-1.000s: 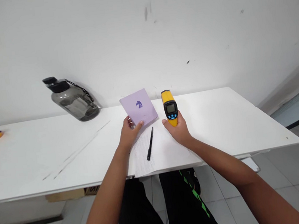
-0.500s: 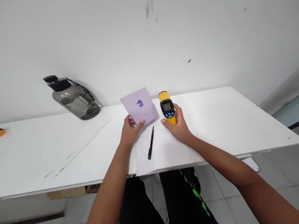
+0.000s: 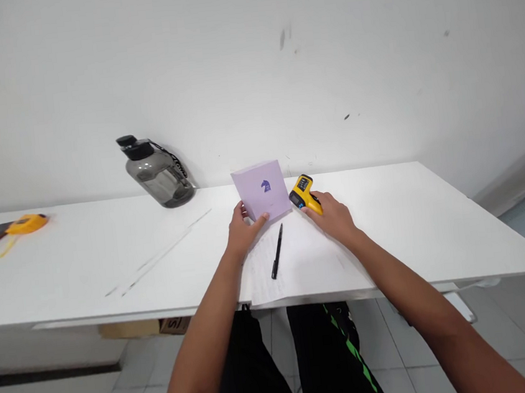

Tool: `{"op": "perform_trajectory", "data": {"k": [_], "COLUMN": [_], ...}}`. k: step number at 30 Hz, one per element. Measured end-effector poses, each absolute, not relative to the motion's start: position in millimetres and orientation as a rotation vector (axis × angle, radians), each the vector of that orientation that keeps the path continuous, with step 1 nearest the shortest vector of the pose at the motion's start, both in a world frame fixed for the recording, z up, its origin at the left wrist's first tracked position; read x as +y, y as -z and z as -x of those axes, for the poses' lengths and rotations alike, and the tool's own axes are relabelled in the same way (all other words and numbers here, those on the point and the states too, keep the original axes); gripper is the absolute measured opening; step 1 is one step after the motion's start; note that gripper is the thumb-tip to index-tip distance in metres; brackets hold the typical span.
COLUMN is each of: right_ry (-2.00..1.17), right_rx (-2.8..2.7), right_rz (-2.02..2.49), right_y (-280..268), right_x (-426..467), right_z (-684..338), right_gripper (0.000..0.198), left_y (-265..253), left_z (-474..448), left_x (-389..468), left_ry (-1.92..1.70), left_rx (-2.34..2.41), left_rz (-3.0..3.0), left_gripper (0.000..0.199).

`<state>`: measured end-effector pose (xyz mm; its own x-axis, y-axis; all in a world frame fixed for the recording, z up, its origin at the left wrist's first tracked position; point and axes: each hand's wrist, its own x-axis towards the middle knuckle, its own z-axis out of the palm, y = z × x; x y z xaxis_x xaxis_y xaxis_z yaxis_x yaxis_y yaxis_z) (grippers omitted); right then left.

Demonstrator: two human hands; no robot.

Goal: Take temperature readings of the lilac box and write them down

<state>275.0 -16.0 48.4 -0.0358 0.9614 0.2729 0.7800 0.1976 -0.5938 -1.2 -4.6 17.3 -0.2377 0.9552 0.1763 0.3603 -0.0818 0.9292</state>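
My left hand [image 3: 246, 228] grips the lower left corner of a light purple booklet [image 3: 255, 191] with a dark horse-head print, thumb on its front. To its right, my right hand [image 3: 333, 215] is closed around the grip of a yellow and black infrared thermometer [image 3: 307, 195], which is turned so its side label shows. Between my forearms a black pen [image 3: 277, 251] lies on a sheet of paper [image 3: 262, 278] with faint writing. The thermometer is close to the booklet's right edge.
A grey water bottle [image 3: 161, 176] with a black cap stands against the wall at the back left. Farther left on the white table [image 3: 378, 228] lies a yellow-handled tool [image 3: 28, 223] with a dark blade. A cardboard box [image 3: 131, 330] shows below the table.
The thermometer has been turned in my right hand from its screen facing me to lying sideways, nose towards the upper right. The view has swung left, showing more of the yellow-handled tool.
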Motion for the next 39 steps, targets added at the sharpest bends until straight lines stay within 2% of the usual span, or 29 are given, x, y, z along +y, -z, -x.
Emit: {"op": "perform_trajectory", "data": {"k": [8, 15, 20, 27, 30, 32, 35, 39], "right_ry": [-0.170, 0.080, 0.394, 0.370, 0.252, 0.052, -0.410, -1.069], "right_rx": [-2.035, -2.094, -2.243, -2.795, -2.809, -2.701, -2.291, -2.094], "right_rz": [1.814, 1.820, 1.462, 0.903, 0.852, 0.923, 1.003, 0.742], "right_y": [-39.7, -27.3, -24.9, -23.2, -29.8, -36.8, -48.2, -58.3], "right_x": [-1.0, 1.1, -5.3, -17.8, -18.0, -19.2, -29.5, -60.2], "right_z": [-283.4, -277.0, -267.1, -231.8, -236.3, -246.4, -260.8, -259.8], "right_gripper": [0.046, 0.038, 0.033, 0.045, 0.033, 0.028, 0.029, 0.042], "left_y": [-27.4, -25.4, -19.2, -6.9, -3.4, -2.1, -1.3, 0.2], "left_z": [6.7, 5.7, 7.1, 9.1, 10.5, 11.1, 11.1, 11.2], "left_x": [-9.0, -6.6, -3.1, 3.3, 4.7, 5.5, 6.2, 7.0], "left_ry": [-1.306, -1.235, -1.274, -1.423, -1.452, -1.474, -1.509, -1.542], "left_rx": [1.820, 1.894, 1.858, 1.711, 1.674, 1.670, 1.671, 1.664], "left_rz": [-1.641, -1.612, -1.558, -1.537, -1.530, -1.529, -1.521, -1.504], "left_gripper": [0.109, 0.109, 0.121, 0.134, 0.133, 0.132, 0.129, 0.127]}}
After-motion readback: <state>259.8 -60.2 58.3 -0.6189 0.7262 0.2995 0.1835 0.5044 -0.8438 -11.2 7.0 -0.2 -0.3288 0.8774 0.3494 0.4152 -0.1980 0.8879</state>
